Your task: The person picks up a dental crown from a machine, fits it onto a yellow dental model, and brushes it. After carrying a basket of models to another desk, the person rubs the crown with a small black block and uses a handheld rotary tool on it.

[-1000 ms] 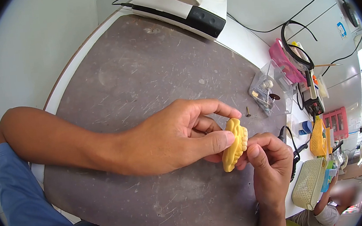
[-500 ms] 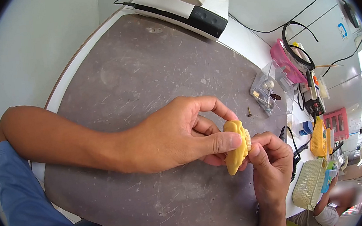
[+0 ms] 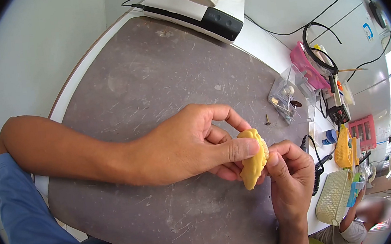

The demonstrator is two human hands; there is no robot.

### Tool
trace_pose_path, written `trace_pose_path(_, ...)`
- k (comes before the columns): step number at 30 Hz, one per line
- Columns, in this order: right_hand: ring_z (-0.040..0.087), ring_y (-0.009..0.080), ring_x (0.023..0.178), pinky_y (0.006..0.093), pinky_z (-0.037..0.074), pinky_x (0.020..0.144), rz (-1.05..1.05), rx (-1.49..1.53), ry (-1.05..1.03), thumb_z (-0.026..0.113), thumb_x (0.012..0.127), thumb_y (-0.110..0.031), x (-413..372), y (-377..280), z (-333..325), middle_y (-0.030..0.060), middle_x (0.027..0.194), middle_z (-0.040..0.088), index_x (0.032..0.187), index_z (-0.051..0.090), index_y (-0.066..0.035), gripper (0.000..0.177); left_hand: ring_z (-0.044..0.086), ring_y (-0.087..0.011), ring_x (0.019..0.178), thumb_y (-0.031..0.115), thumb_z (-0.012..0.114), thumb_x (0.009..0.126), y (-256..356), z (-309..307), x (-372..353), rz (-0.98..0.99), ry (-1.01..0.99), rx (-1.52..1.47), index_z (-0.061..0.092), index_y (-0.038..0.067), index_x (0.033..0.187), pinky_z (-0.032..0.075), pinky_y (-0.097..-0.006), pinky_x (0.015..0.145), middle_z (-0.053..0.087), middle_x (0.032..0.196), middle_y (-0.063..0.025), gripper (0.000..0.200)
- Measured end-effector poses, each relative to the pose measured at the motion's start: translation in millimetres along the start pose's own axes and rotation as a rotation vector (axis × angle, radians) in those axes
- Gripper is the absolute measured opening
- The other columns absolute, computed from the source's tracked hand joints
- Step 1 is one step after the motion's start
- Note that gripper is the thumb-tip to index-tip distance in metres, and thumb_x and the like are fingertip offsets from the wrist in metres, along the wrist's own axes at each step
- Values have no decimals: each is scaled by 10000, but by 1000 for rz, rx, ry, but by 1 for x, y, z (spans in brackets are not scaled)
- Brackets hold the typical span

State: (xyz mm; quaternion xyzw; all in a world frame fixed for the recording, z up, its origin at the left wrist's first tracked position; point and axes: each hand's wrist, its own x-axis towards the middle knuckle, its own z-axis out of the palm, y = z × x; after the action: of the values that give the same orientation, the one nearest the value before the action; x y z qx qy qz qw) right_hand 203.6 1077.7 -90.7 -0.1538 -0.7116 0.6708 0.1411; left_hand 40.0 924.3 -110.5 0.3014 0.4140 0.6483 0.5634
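A yellow dental model [image 3: 252,164] with a row of whitish teeth on its right side is held up over the grey work surface. My left hand [image 3: 198,145] grips it from the left, thumb across its face and a fingertip at its top edge. At its right side, my right hand [image 3: 289,174] has thumb and index finger pressed together against the teeth. Whether something small sits between those right fingertips is hidden.
A white and black machine [image 3: 214,19] with a hose stands at the back of the grey mat [image 3: 153,79]. To the right are a small bur [image 3: 267,120], a clear box [image 3: 281,106], a pink basket [image 3: 304,67], and a cream basket [image 3: 334,198]. Another person [image 3: 352,231] is at lower right.
The yellow model is turned slightly in my left hand, showing more of its smooth face and less of the teeth. Both hands keep nearly the same place.
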Motion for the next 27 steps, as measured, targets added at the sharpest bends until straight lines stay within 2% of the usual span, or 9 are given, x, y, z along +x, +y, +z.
trace_pose_path(1,680,130,722,241,541,652,0,-1,-2,660,979,-119,0,0,0,119,827,715,975,668,63,182,721,-180,906,294,663,982,1,-1,0,0,0,0,504,-95,1233,610,-259,786,713,1010,-181,489)
trace_pose_path(3,674,126,717,237,536,648,-6,-23,5,664,975,-113,-1,-2,1,113,826,713,972,671,62,175,703,-198,1007,174,612,1008,4,-1,-2,-56,-21,29,448,-36,1330,593,-303,918,685,1096,-177,418)
trace_pose_path(8,660,118,760,242,524,656,-76,-197,20,682,957,-89,-1,-6,-1,107,871,705,967,683,54,144,686,-155,1028,94,676,955,0,-1,-3,68,-1,93,455,2,1328,557,-273,952,691,1098,-163,443)
trace_pose_path(11,661,145,815,266,525,681,-150,-350,21,739,894,-64,0,-5,-3,109,928,697,956,690,41,132,676,-140,1047,58,695,934,-2,0,-2,128,21,76,451,20,1325,547,-262,951,697,1089,-152,463)
trace_pose_path(16,683,244,823,318,549,742,-444,-813,0,836,719,-27,1,-6,7,126,947,688,989,674,-1,316,669,-152,1081,45,695,932,-2,-3,-5,121,48,71,442,29,1306,543,-266,959,703,1102,-143,451)
trace_pose_path(19,684,244,858,334,536,751,-511,-982,-66,865,672,-58,1,-4,6,131,964,685,997,668,4,385,692,-133,949,76,741,900,1,-4,-7,143,58,368,427,40,1308,570,-262,855,707,978,-94,516)
trace_pose_path(21,678,254,860,339,542,734,-531,-1032,-94,850,680,-49,1,-3,5,113,969,680,1011,670,-16,379,654,-136,731,115,806,829,15,0,-13,187,96,980,481,44,1262,539,-270,662,643,797,-43,546)
trace_pose_path(24,668,267,869,351,543,718,-573,-1100,-147,826,701,-51,1,-1,4,90,979,672,1034,673,-40,367,555,-166,585,167,853,754,9,-6,-12,308,82,1285,561,45,1179,455,-314,545,533,679,-26,530)
trace_pose_path(27,659,275,883,369,535,732,-582,-1073,-140,799,734,-62,5,-7,-3,86,984,673,1057,676,-46,346,555,-178,595,196,863,738,1,-9,-9,435,65,1311,618,63,1101,437,-325,542,532,708,-34,458)
